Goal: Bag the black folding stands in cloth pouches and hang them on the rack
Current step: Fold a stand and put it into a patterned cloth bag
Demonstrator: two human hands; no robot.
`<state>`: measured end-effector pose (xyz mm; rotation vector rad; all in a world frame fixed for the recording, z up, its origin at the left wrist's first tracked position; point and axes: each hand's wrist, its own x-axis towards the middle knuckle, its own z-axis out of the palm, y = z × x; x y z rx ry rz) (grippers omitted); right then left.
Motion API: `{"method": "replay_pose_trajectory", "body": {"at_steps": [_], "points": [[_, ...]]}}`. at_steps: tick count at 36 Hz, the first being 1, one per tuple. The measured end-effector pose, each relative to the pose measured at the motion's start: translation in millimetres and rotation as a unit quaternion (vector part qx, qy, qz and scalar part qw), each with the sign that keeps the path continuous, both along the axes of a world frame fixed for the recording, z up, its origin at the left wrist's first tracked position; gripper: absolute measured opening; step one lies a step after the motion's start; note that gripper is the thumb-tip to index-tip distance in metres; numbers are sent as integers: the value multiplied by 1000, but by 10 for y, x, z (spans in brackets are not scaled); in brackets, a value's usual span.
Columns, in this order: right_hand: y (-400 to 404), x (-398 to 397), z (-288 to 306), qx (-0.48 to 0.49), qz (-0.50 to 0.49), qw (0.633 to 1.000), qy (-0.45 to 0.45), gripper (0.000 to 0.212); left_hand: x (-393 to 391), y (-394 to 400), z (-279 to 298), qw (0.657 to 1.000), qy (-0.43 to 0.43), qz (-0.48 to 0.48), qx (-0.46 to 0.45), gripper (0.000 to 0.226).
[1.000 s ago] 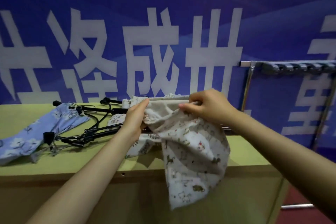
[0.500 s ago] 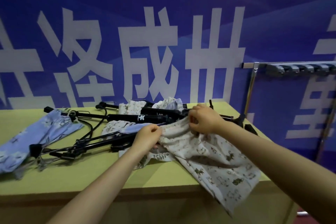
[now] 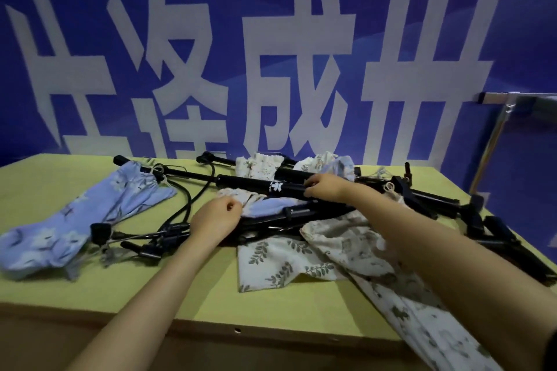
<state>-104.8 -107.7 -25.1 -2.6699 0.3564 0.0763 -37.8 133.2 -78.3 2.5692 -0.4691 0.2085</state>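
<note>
Fingers (image 3: 310, 187) of the right hand (image 3: 324, 191) curl round a black folding stand (image 3: 259, 186) lying bare on the counter (image 3: 193, 289); the left hand (image 3: 215, 220) pinches a cream pouch mouth (image 3: 253, 198) just beside it. Left of that stand, a blue pouch (image 3: 75, 220) holds another stand (image 3: 180, 173), its end sticking out.

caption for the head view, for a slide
Right hand grips a black folding stand; left hand pinches a cloth pouch.

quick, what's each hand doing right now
Left hand: fingers curled, pinching the gathered mouth of the cloth pouch.
Right hand: fingers curled round the black folding stand on the table.
</note>
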Motion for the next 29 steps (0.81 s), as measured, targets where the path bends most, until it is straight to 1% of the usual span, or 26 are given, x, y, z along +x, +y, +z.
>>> {"method": "replay_pose_trajectory", "body": {"at_steps": [2, 5, 7, 9, 12, 15, 17, 19, 21, 24, 25, 27, 29], "points": [[-40, 30, -26, 25, 5, 1000, -13, 50, -3, -36, -11, 1000, 13, 5, 12, 32], [-111, -36, -75, 74, 35, 997, -15, 73, -48, -69, -35, 998, -11, 11, 54, 38], [-149, -108, -89, 68, 50, 996, 3, 81, -60, -57, -56, 998, -22, 7, 64, 40], [-185, -146, -95, 45, 53, 998, 5, 83, -66, -36, -54, 998, -24, 3, 65, 39], [-209, -145, -90, 27, 45, 999, -15, 79, -92, -30, -39, 997, -27, -2, 71, 39], [-213, -109, -89, 4, 38, 998, -57, 67, -117, -30, -52, 997, -35, -1, 69, 39], [-224, -73, -106, 19, 29, 996, -79, 63, -123, -22, -65, 997, -37, 0, 68, 38], [-243, -46, -128, 64, 16, 991, -112, 67, -118, -15, -76, 997, -39, -1, 70, 38], [-251, -58, -139, 95, 17, 984, -150, 77, -112, -21, -77, 997, -40, -1, 70, 37], [-205, -100, -155, 57, 52, 973, -217, 85, -95, -37, -75, 997, -39, 6, 73, 37], [-184, -90, -168, 49, 52, 965, -252, 83, -93, -40, -77, 997, -39, 8, 72, 37], [-152, -11, -174, 59, 24, 950, -307, 72, -85, -44, -79, 997, -41, 11, 71, 37], [-128, 87, -146, 59, -13, 954, -294, 54, -77, -51, -82, 996, -40, 12, 73, 36]]}}
